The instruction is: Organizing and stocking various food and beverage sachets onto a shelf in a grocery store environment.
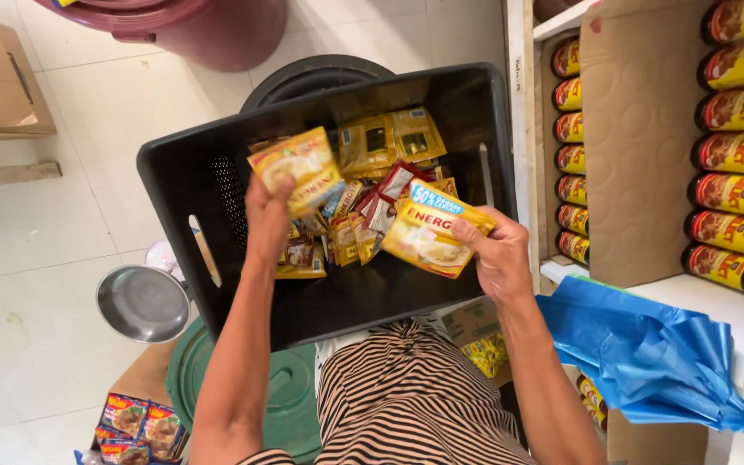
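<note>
Black plastic crate on person's lap, loose yellow sachets heaped inside. Right hand pinching large yellow packet over crate's right side. Left hand gripping small yellow sachet above heap.

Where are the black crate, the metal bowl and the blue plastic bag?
black crate [174, 164]: head view, on its left wall.
metal bowl [142, 303]: head view, on the inside of the bowl.
blue plastic bag [647, 357]: head view, on the middle of its crumpled surface.
</note>
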